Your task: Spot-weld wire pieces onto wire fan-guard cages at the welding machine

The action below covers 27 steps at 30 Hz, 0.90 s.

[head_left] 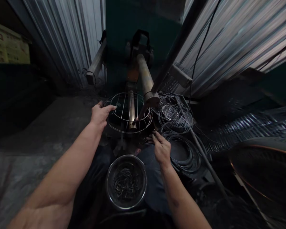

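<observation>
My left hand [100, 115] grips the left rim of a round wire rack [121, 119], its thumb along the top and its fingers around the edge. The rack sits level around a brass-coloured lower rod [132, 111] of a machine, and an upper electrode tip comes down at its near side. Just right of the rack, apart from it, my right hand [161, 148] is closed in a pinch; whatever lies between its fingertips is too small and dark to make out. Below, between my legs, a metal bowl [109, 190] holds many short bent wire pieces.
A thick upper machine arm [146, 76] and a dark slanting bar [178, 44] hang over the work. To the right are stacked round wire racks [176, 116] and coiled wire rings [186, 156]. A large round dark object [264, 168] stands far right; a yellow crate [9, 47] sits upper left.
</observation>
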Tool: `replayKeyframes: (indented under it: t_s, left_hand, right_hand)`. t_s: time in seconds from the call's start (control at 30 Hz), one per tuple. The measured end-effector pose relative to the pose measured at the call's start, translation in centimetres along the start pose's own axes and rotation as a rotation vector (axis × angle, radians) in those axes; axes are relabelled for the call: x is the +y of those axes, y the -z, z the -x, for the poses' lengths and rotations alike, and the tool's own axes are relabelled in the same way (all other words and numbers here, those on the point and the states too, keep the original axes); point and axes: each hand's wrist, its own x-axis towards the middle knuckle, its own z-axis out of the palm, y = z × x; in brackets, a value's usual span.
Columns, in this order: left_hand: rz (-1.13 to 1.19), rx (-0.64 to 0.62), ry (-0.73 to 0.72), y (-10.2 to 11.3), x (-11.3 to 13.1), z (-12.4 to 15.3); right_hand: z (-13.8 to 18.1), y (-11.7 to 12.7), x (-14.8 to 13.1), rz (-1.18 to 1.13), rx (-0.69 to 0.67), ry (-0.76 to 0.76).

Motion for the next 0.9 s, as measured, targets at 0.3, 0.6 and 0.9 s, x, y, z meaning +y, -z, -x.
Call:
replayKeyframes:
  t_s: [0.3,0.6,0.9]
  left_hand:
    - [0.028,0.037,0.088,0.0,0.4,0.3]
    - [0.119,0.112,-0.053,0.6,-1.1,3.9]
    - [0.135,0.116,-0.091,0.3,-0.9,5.5]
  right_hand:
    - [1.2,-1.0,-0.9,0.002,-0.053,0.097]
    - [1.1,-6.0,-2.8,0.006,-0.204,0.127]
    - [0.6,-4.9,-2.3,0.126,-0.185,0.046]
